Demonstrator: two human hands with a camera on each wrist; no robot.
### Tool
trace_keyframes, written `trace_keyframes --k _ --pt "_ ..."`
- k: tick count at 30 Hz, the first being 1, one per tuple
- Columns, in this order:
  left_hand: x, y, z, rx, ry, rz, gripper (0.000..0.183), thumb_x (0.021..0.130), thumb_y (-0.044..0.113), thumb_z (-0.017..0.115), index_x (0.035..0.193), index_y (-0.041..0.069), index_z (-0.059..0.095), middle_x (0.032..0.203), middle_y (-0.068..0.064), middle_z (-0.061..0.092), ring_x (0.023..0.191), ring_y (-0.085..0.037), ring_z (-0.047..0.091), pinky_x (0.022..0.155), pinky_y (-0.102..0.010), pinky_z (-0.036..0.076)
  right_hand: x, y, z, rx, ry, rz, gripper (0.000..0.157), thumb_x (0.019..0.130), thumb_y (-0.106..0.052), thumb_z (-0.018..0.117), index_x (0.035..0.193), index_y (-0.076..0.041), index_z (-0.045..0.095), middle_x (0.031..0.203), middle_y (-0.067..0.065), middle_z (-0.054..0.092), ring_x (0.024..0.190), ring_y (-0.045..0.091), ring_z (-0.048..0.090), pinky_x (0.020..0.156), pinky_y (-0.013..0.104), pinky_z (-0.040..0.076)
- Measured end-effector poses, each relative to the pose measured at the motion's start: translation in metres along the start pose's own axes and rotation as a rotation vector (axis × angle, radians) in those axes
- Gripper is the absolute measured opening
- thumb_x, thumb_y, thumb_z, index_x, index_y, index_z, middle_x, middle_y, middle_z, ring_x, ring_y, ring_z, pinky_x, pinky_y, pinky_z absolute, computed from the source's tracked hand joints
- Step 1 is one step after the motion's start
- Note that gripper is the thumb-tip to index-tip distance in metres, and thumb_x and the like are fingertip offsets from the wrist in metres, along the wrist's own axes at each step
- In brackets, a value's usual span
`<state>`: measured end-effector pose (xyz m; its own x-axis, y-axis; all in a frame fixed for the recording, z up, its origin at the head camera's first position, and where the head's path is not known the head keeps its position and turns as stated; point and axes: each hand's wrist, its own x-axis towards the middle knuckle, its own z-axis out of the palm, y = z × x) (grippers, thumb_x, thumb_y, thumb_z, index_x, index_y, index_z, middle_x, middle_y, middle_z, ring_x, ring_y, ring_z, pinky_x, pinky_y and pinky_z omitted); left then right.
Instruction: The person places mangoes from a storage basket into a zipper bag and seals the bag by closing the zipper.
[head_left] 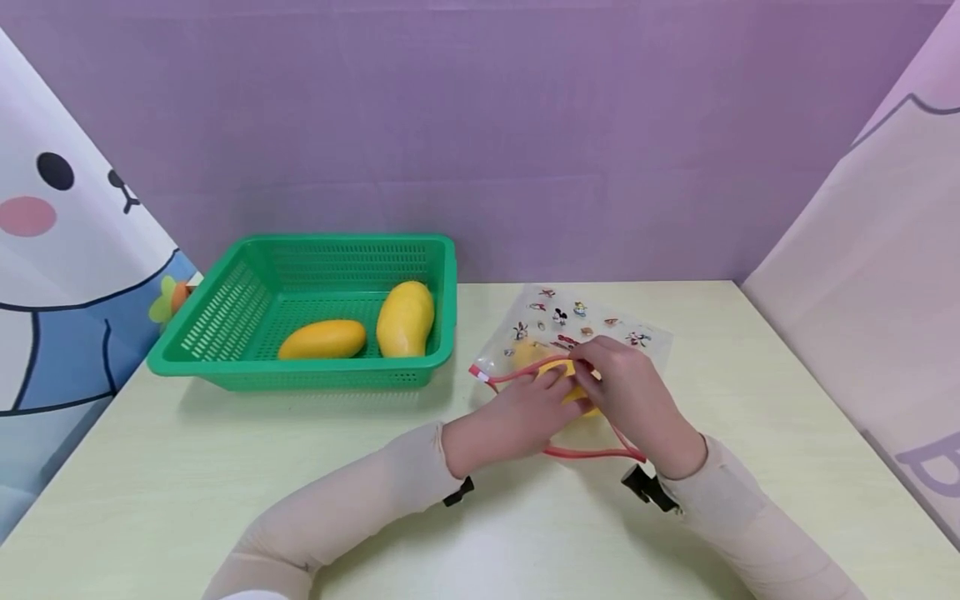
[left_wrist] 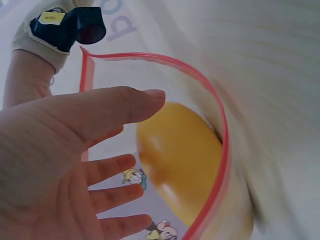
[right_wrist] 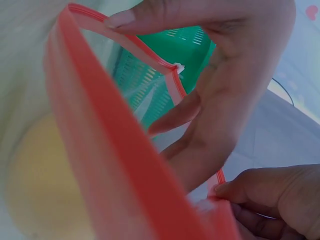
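A clear zip bag with small cartoon prints lies on the table, its red-edged mouth held wide toward the person. Inside it rests a yellow mango. My left hand reaches into the mouth with its fingers extended and apart; in the left wrist view they are beside the mango and grip nothing. At the bag's red zip edge, my right hand pinches the rim between thumb and fingers, plain in the right wrist view.
Left of the bag stands a green slotted basket. One mango lies sideways in it, and another mango sits by its right wall. A purple cloth backdrop rises behind the pale table.
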<state>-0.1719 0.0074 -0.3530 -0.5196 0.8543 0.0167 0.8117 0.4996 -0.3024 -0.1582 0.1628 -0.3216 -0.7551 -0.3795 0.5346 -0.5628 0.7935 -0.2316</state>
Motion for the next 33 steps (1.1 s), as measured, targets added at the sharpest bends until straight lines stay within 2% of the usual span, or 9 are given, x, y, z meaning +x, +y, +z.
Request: trace_keyframes --k 4,9,14,20,23,29,33 --pt "-0.004 0.001 -0.002 -0.01 0.014 0.01 0.059 0.087 0.025 0.066 0.141 0.028 0.041 0.138 -0.001 0.041 0.123 -0.022 0.041 0.09 -0.034 0.047 0.0 0.0 -0.001 -0.005 -0.002 0.011 0.01 0.077 0.004 0.072 0.087 0.001 0.069 0.083 0.008 0.067 0.068 0.019 0.061 0.06 0.03 0.052" --pt "-0.01 0.002 -0.008 -0.038 -0.01 0.016 0.059 0.088 0.025 0.066 0.141 0.027 0.04 0.144 -0.001 0.038 0.127 -0.023 0.039 0.094 -0.037 0.046 -0.001 0.001 -0.002 -0.019 -0.011 0.027 0.011 0.077 0.003 0.072 0.088 0.002 0.069 0.083 0.009 0.067 0.067 0.019 0.061 0.06 0.03 0.052" --pt "-0.015 0.0 -0.009 -0.071 -0.02 0.03 0.057 0.088 0.025 0.066 0.139 0.025 0.043 0.14 0.0 0.042 0.126 -0.021 0.041 0.098 -0.034 0.044 -0.001 0.001 -0.001 -0.016 0.002 0.013 0.01 0.078 0.004 0.071 0.087 0.001 0.069 0.083 0.009 0.067 0.067 0.019 0.061 0.059 0.031 0.052" --pt "-0.022 -0.002 -0.012 -0.104 -0.002 0.047 0.06 0.084 0.026 0.07 0.139 0.025 0.045 0.139 -0.001 0.044 0.128 -0.02 0.041 0.104 -0.032 0.038 -0.002 0.003 -0.001 -0.021 0.005 0.002 0.011 0.078 0.003 0.071 0.088 0.001 0.069 0.085 0.01 0.068 0.067 0.019 0.061 0.06 0.031 0.052" --pt "-0.025 -0.003 -0.015 -0.119 -0.02 0.053 0.065 0.082 0.029 0.072 0.14 0.025 0.043 0.141 -0.001 0.043 0.131 -0.021 0.038 0.107 -0.031 0.035 -0.002 0.003 -0.001 -0.018 -0.003 0.007 0.012 0.078 0.003 0.072 0.089 0.001 0.069 0.086 0.009 0.068 0.066 0.018 0.06 0.06 0.03 0.052" --pt "-0.036 -0.01 -0.026 -0.19 -0.044 0.004 0.073 0.078 0.029 0.077 0.141 0.025 0.041 0.144 -0.004 0.041 0.136 -0.023 0.034 0.105 -0.036 0.038 0.0 0.003 0.0 0.001 -0.01 -0.007 0.012 0.078 0.004 0.071 0.089 0.0 0.069 0.085 0.008 0.068 0.065 0.015 0.057 0.058 0.027 0.051" --pt "-0.043 -0.015 -0.031 -0.165 -0.027 0.004 0.07 0.08 0.03 0.075 0.141 0.023 0.041 0.146 -0.004 0.04 0.137 -0.024 0.032 0.107 -0.036 0.035 0.001 0.002 0.0 -0.001 -0.011 -0.011 0.013 0.078 0.004 0.072 0.089 0.0 0.069 0.085 0.008 0.068 0.065 0.016 0.057 0.058 0.027 0.051"
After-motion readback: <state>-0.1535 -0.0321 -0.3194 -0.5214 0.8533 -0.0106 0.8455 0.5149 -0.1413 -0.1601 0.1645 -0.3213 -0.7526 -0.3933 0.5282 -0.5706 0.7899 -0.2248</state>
